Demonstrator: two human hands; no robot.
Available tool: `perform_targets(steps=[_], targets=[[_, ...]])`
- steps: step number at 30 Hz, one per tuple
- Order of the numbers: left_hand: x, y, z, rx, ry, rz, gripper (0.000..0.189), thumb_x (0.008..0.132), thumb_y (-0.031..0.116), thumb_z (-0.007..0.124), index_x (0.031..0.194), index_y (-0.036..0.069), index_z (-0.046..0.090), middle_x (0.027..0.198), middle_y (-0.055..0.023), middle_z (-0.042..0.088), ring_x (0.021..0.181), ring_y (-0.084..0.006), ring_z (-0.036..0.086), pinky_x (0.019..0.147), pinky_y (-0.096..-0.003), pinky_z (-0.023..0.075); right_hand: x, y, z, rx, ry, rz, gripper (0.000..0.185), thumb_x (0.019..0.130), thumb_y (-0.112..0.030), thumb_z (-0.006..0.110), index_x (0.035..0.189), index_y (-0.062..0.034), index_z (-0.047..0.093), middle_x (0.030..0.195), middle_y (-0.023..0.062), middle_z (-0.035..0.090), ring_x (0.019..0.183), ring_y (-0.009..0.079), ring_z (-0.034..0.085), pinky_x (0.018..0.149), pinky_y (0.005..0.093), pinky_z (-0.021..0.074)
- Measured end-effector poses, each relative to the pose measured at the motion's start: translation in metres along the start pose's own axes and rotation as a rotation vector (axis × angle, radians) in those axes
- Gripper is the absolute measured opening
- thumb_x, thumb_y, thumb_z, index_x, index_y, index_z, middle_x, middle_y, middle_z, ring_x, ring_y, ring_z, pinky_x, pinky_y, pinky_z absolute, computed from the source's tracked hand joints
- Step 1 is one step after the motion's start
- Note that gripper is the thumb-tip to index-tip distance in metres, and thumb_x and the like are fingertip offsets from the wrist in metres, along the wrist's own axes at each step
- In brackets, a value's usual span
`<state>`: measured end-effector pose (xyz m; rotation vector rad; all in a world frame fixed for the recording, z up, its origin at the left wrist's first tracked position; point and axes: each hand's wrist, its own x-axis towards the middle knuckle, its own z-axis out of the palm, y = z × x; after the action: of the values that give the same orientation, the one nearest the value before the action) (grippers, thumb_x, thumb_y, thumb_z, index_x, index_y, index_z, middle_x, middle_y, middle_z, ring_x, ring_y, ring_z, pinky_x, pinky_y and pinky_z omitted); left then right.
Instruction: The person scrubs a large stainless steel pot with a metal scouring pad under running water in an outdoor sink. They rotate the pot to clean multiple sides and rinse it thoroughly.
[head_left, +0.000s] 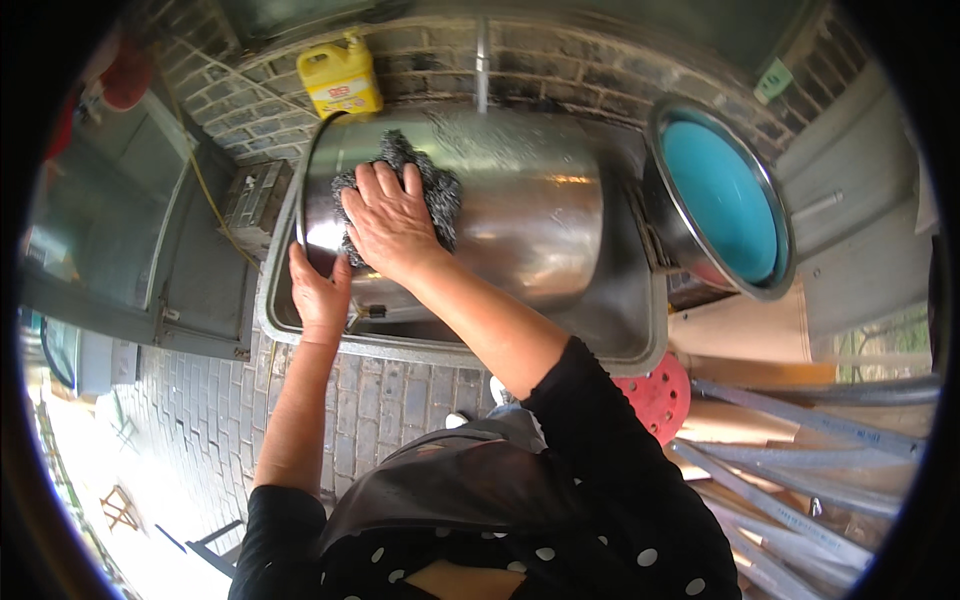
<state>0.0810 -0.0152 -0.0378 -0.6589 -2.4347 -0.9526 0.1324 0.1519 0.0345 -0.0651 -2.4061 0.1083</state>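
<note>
A large stainless steel pot (525, 195) lies on its side in a wide sink (652, 330), its rim towards the left and its wall wet in places. My right hand (390, 217) presses a dark grey, shaggy scrubbing cloth (442, 199) flat against the wall near the rim, fingers spread over it. At the rim of the pot, my left hand (321, 289) steadies it with the thumb and fingers around the edge. A small metal fitting with a dark handle (367, 311) sticks out low on the side nearest me.
Behind the sink stands a yellow plastic jug (341, 79) by a brick wall (540, 64) with a vertical pipe (481, 67). At right are a turquoise basin (716, 199) inside a metal bowl (660, 176), a red stool (660, 401) and metal bars (810, 427). A grey cabinet (206, 270) stands left.
</note>
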Motion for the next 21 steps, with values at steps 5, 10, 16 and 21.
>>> perform_targets(steps=[5, 10, 16, 21], targets=[[-0.020, -0.005, 0.000, -0.044, 0.025, -0.024, 0.083, 0.081, 0.031, 0.077, 0.137, -0.010, 0.032, 0.122, -0.0290, 0.052, 0.112, -0.0436, 0.054, 0.097, -0.0433, 0.0455, 0.053, 0.084, -0.002, 0.019, -0.308, 0.217, 0.034, 0.087, -0.039, 0.057, 0.108, -0.0143, 0.065, 0.119, 0.0108, 0.061, 0.117, 0.0291, 0.053, 0.096, 0.0515, 0.0355], [-0.013, 0.011, -0.025, -0.188, -0.175, -0.181, 0.074, 0.085, 0.031, 0.073, 0.134, -0.009, 0.034, 0.123, -0.0276, 0.052, 0.111, -0.0339, 0.056, 0.095, -0.0395, 0.0456, 0.039, 0.237, -0.057, -0.086, -0.571, 0.753, 0.047, 0.092, -0.044, 0.052, 0.127, -0.0135, 0.059, 0.138, 0.0140, 0.054, 0.131, 0.0317, 0.048, 0.108, 0.0482, 0.0339], [0.178, -0.023, 0.011, -0.761, -0.545, -0.541, 0.037, 0.093, 0.037, 0.060, 0.092, 0.000, 0.067, 0.078, -0.0051, 0.064, 0.069, -0.0137, 0.059, 0.059, -0.0328, 0.0478, -0.038, 0.274, -0.081, 0.285, -0.228, 0.885, 0.064, 0.088, -0.033, 0.061, 0.135, 0.0077, 0.047, 0.135, 0.0292, 0.052, 0.128, 0.0388, 0.050, 0.106, 0.0412, 0.0408], [0.293, -0.071, 0.115, 0.149, -0.393, -0.263, 0.040, 0.087, 0.030, 0.064, 0.109, -0.003, 0.067, 0.100, -0.0239, 0.070, 0.093, -0.0408, 0.067, 0.077, -0.0424, 0.0523, -0.094, 0.268, -0.082, 0.855, -0.057, 1.312, 0.051, 0.092, -0.040, 0.058, 0.120, 0.0024, 0.057, 0.111, 0.0175, 0.066, 0.098, 0.0258, 0.063, 0.084, 0.0369, 0.0489]])
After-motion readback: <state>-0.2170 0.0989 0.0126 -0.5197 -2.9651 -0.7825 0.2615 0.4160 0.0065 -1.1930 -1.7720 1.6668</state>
